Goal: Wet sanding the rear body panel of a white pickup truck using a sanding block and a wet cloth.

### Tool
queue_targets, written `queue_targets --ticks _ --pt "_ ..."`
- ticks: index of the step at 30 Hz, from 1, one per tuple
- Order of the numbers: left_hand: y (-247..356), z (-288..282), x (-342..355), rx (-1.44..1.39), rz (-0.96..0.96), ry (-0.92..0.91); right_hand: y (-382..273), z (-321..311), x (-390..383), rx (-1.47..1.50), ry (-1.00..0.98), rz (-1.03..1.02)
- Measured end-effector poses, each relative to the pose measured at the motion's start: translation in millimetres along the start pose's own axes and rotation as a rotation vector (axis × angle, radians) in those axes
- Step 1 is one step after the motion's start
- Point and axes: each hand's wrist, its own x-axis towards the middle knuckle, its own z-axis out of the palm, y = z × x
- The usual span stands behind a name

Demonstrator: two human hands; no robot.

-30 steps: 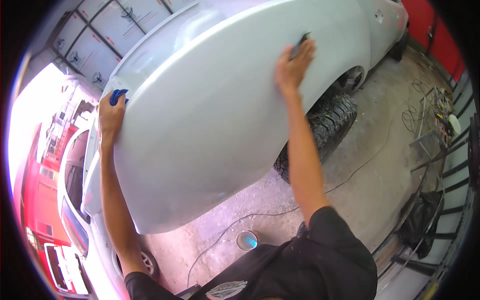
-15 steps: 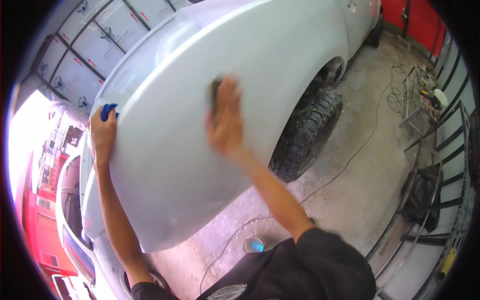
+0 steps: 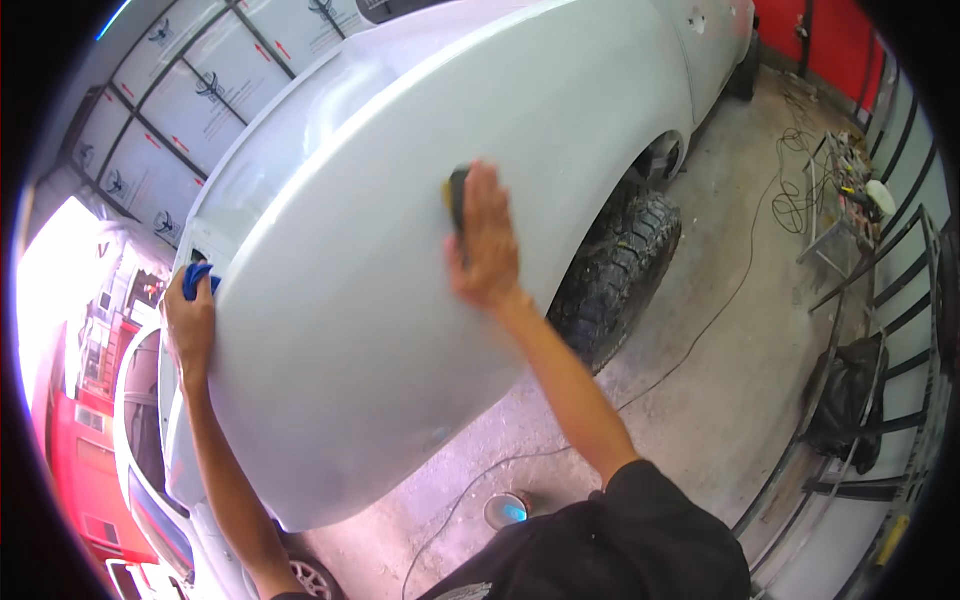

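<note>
A pale grey truck side panel (image 3: 350, 400) fills the middle, its surface smooth and matte. My right hand (image 3: 487, 240) lies on it with long fingers along a dark sanding block (image 3: 459, 196) that has a yellowish edge. The palm side of that hand and much of the block are hidden. At the panel's left end, my left hand (image 3: 190, 325) rests on the edge. A crumpled blue cloth (image 3: 198, 282) is tucked between its thumb and fingers.
A knobby black tyre (image 3: 625, 265) sits right of the panel. On the concrete floor stand a small bucket (image 3: 508, 510) with something blue inside, and a cable (image 3: 690, 365). A cluttered metal stand (image 3: 835, 190) and black racks (image 3: 890, 370) line the right. Another car (image 3: 150, 440) is at left.
My right hand and the sanding block have moved rightward over the panel. My left hand, with the cloth, sits lower along the edge. The whole view has shifted slightly.
</note>
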Motion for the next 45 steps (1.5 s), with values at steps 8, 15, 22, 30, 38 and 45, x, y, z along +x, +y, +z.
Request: queue_targets --ticks 8,15,22,30,38,45 --pt "-9.7 4.0 4.1 -0.019 -0.011 -0.014 51.1 -8.8 13.4 -0.081 0.133 0.15" --pt "-1.9 -0.2 3.6 0.018 -0.06 -0.039 112.3 -54.1 85.1 -0.166 0.052 0.108" --pt "-28.8 -2.3 0.5 0.003 -0.026 0.018 49.6 -12.3 -24.5 -0.044 0.066 0.179" --pt "-23.2 8.4 -0.8 0.001 -0.044 -0.043 106.3 -40.3 75.3 -0.125 0.105 0.233" --pt "-25.1 7.7 5.1 -0.002 -0.04 0.001 126.1 -60.0 108.4 -0.182 0.053 0.166" --pt "-34.6 -5.6 -4.0 0.019 -0.078 -0.01 38.2 -15.4 -23.7 0.023 -0.033 0.132"
